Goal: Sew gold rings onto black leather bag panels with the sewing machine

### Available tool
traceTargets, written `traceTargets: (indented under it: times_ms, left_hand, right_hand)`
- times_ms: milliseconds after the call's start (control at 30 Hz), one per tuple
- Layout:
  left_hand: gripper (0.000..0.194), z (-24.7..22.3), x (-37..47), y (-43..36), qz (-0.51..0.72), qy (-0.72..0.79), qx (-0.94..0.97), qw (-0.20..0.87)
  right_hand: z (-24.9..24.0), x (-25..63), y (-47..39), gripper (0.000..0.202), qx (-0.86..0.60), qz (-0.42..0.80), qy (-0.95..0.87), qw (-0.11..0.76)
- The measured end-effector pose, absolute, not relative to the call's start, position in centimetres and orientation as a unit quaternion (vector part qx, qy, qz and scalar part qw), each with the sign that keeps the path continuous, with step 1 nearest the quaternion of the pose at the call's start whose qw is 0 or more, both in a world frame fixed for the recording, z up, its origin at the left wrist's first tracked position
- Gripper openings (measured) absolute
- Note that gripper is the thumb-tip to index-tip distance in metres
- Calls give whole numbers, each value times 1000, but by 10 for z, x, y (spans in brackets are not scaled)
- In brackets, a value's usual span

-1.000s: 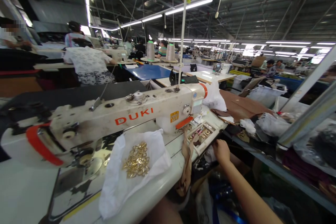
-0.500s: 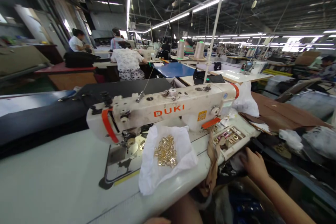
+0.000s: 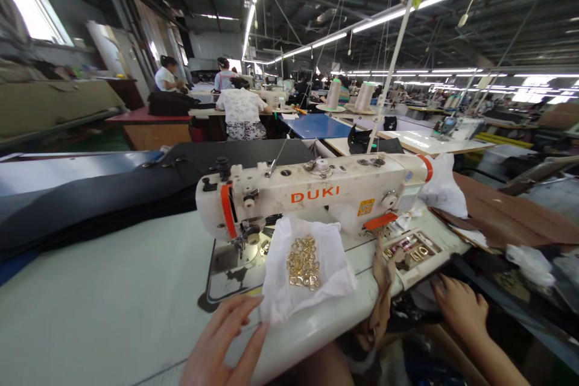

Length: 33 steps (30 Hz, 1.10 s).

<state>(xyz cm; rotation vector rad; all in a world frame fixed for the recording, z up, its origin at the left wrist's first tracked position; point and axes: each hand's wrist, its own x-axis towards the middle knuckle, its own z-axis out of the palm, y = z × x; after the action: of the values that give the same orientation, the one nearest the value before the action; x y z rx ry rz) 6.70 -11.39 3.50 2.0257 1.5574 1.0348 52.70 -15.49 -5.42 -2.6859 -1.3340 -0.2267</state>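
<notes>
My left hand point(image 3: 226, 341) is over the front of the sewing machine table, thumb and fingers spread. Its fingertips are at the near left corner of a crumpled white sheet point(image 3: 332, 253); whether they touch it I cannot tell. A pile of small gold metal rings point(image 3: 304, 262), several D-shaped, lies on that sheet. My right hand point(image 3: 461, 307) is low at the right, beside the table's front edge and a greyish sheet-like piece point(image 3: 421, 297). Its fingertips are partly hidden, and any hold is unclear. A brown strip point(image 3: 382, 280) hangs over the edge between my hands.
The white sewing machine point(image 3: 316, 193) stands behind the sheet. A parts tray point(image 3: 418, 253) with gold pieces is set into the table's right end. Dark material point(image 3: 113, 199) lies at the left, brown sheets point(image 3: 506, 211) at the right. A person in a white top point(image 3: 242, 105) sits ahead.
My left hand has come up from the bottom edge to the white sheet's corner, fingers spread. My right hand stays low by the table edge. The view has turned slightly left.
</notes>
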Motion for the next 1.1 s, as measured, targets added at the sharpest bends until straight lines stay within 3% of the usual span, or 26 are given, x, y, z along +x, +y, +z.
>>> traceTargets:
  times_ms: [133,233,433,667,833,1100]
  left_hand:
    - [52,34,86,-93,298,573,752,131]
    - [68,36,105,-77,221,588,770,109]
    - [65,37,120,-59,150,582,790,121]
    - [48,20,111,-34,264,590,739,191]
    - [42,10,125,-10,353,571,721,168]
    - [49,-4,160,39,462,543,692,107]
  right_hand:
    - [-26,496,-174,46,-824,-75,-485,284]
    - [8,445,-166,49,-795,46,-477,372]
    - [35,352,-93,49,-711,256,-568,327]
    - [18,325,-32,20,-681,228,-620,316]
    - [14,332,-12,29,-692,174,-600,362]
    - [27,332,13,32,-696,106,-595,387]
